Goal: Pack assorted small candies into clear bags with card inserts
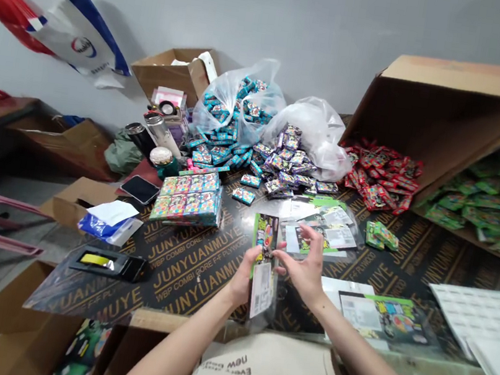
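My left hand [243, 274] grips a printed plastic packet [266, 237] upright above the table, its thumb across the front. The packet is black and green with a white label on its lower part. At its right edge my right hand [306, 268] pinches the packet between thumb and lower fingers, while the index finger is raised and bent. Behind the right hand lie several flat packets [333, 228] in clear plastic. Nearer the front edge, another flat packet [376, 313] of the same print rests beside my right forearm.
Small blue packs [224, 140] spill from a clear bag, next to purple packs [284, 161]. Red packs [381, 176] lie before a large carton [448, 117]; green packs [492, 199] are at right. Stacked packs [189, 197], a phone [139, 189] and a tape dispenser [109, 263] sit left.
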### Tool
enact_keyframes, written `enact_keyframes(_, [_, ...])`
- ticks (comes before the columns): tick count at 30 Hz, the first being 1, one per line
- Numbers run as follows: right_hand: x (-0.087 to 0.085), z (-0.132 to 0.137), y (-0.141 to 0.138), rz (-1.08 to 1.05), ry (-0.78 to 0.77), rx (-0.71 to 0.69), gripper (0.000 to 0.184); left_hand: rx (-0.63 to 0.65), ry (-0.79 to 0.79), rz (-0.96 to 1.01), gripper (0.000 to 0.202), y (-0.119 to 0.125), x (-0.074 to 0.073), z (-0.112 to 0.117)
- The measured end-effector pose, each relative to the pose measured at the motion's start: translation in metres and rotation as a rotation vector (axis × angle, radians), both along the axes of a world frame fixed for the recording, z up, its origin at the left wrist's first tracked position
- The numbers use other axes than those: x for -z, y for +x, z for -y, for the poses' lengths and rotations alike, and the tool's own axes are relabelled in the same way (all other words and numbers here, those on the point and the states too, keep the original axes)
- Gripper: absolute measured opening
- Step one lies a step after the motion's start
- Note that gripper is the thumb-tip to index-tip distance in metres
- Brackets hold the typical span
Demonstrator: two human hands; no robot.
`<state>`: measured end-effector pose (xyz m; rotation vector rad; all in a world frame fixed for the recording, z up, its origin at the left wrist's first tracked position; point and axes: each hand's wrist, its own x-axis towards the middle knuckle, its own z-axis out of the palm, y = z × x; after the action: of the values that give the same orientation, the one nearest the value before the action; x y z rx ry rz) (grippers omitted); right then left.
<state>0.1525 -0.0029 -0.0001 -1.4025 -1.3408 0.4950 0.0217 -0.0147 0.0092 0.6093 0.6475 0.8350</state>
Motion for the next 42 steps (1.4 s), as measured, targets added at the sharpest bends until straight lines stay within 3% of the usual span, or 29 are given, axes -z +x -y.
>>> enact_keyframes(3, [-0.013, -0.005, 0.014, 0.128, 0.097, -0.160, 0.059, 0.056, 0.044, -0.127, 0.060, -0.008, 0.009, 0.004])
enact_keyframes(7, [-0.027, -0.012, 0.026, 0.182, 0.025, -0.322, 0.034, 0.061, 0.136, -0.172, 0.065, -0.012, 0.018, 0.004])
enact_keyframes(10, [-0.030, -0.016, 0.032, 0.271, -0.025, -0.568, 0.020, 0.072, 0.204, -0.154, 0.073, -0.015, 0.016, 0.002])
enact_keyframes(12, [-0.029, -0.018, 0.038, 0.323, -0.078, -0.757, 0.018, 0.058, 0.258, -0.171, 0.074, -0.018, 0.012, 0.001])
enact_keyframes(14, [-0.027, -0.019, 0.044, 0.332, -0.160, -0.856, 0.023, 0.044, 0.295, -0.237, 0.073, -0.021, 0.007, 0.002])
enact_keyframes(19, [-0.025, -0.021, 0.052, 0.291, -0.303, -0.819, 0.058, 0.116, 0.295, -0.406, 0.048, -0.023, 0.000, 0.005])
enact_keyframes(22, [-0.022, -0.021, 0.047, 0.160, -0.313, -0.802, 0.058, 0.098, 0.261, -0.399, 0.035, -0.020, 0.001, 0.006])
enact_keyframes(24, [-0.018, -0.020, 0.039, 0.049, -0.250, -0.624, 0.053, 0.038, 0.194, -0.395, 0.033, -0.018, 0.003, 0.006])
enact_keyframes(27, [-0.007, -0.013, 0.025, -0.182, -0.202, -0.301, 0.062, -0.050, 0.127, -0.397, 0.035, -0.018, 0.004, 0.004])
enact_keyframes(28, [-0.002, -0.010, 0.021, -0.277, -0.258, -0.309, 0.060, -0.064, 0.135, -0.399, 0.036, -0.018, 0.005, 0.003])
enact_keyframes(32, [0.008, -0.003, 0.011, -0.547, -0.506, -0.600, 0.035, -0.076, 0.341, -0.608, 0.034, -0.024, 0.006, 0.002])
enact_keyframes(35, [0.006, -0.006, 0.010, -0.603, -0.469, -0.545, 0.033, -0.109, 0.487, -0.835, 0.044, -0.029, 0.009, -0.001])
enact_keyframes(38, [0.003, -0.007, 0.013, -0.670, -0.537, -0.550, 0.039, -0.132, 0.424, -0.787, 0.044, -0.030, 0.013, -0.008])
enact_keyframes(42, [0.010, 0.006, 0.020, -0.700, -0.746, -0.802, 0.055, -0.178, 0.246, -0.560, 0.040, -0.026, 0.018, -0.016])
